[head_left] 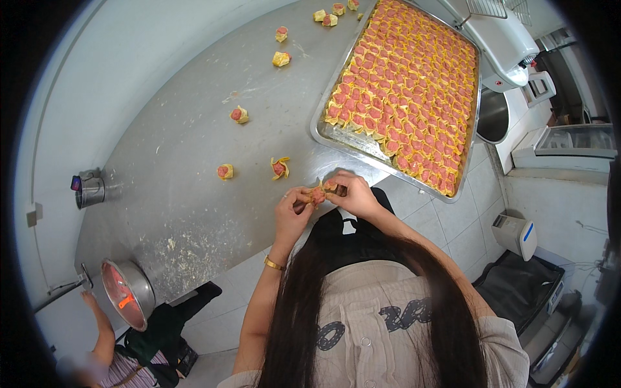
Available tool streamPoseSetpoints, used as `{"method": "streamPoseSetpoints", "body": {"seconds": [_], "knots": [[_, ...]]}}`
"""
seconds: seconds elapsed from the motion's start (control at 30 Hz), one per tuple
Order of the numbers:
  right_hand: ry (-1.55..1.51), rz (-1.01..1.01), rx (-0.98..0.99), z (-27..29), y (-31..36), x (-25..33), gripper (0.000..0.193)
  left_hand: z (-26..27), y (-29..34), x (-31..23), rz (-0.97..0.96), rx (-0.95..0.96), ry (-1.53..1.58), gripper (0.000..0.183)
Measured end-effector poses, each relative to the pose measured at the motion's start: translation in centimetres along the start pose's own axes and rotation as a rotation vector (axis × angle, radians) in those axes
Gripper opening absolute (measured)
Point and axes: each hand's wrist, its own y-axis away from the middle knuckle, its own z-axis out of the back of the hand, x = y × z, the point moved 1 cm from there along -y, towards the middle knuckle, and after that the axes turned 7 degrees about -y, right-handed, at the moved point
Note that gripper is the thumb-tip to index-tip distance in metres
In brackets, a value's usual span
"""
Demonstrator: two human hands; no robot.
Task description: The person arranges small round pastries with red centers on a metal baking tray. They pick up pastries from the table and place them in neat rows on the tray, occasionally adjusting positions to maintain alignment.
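Observation:
Both my hands meet at the near edge of the steel table, pinching one open-topped dumpling (317, 196) between them. It has a thin yellow wrapper around pink meat filling. My left hand (293, 212) grips its left side with thumb and fingertips. From the right, my right hand (352, 193) presses the wrapper's edge. Just beyond lies a dumpling with its wrapper corners spread (280, 168), and left of that a gathered dumpling (225, 171). Another dumpling (239, 115) sits farther back. The large metal tray (349, 150) at right holds rows of similar dumplings.
More dumplings (281, 59) are scattered toward the table's far end. A metal bowl (143, 284) with pink filling and an orange tool stands at the near left, a co-worker beside it. A small metal pot (90, 192) is at the left wall. White flour marks the table (187, 249).

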Motion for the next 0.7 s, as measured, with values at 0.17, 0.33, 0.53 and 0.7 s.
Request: {"method": "streamPoseSetpoints", "body": {"seconds": [0.17, 0.33, 0.53, 0.7], "knots": [[0.085, 0.028, 0.031, 0.0, 0.1, 0.4, 0.020, 0.1, 0.0, -0.2, -0.006, 0.009, 0.000, 0.011], [0.044, -0.002, -0.042, 0.0, -0.1, 0.6, 0.018, 0.5, 0.1, -0.4, 0.027, -0.019, -0.012, 0.011], [-0.006, -0.082, -0.064, 0.0, -0.5, 0.4, 0.016, 0.7, 0.1, -0.8, 0.048, -0.086, -0.087, 0.012], [-0.054, -0.082, -0.055, 0.5, 0.0, 0.7, 0.020, 0.3, 0.0, -1.7, 0.092, -0.105, -0.105, 0.014]]}}
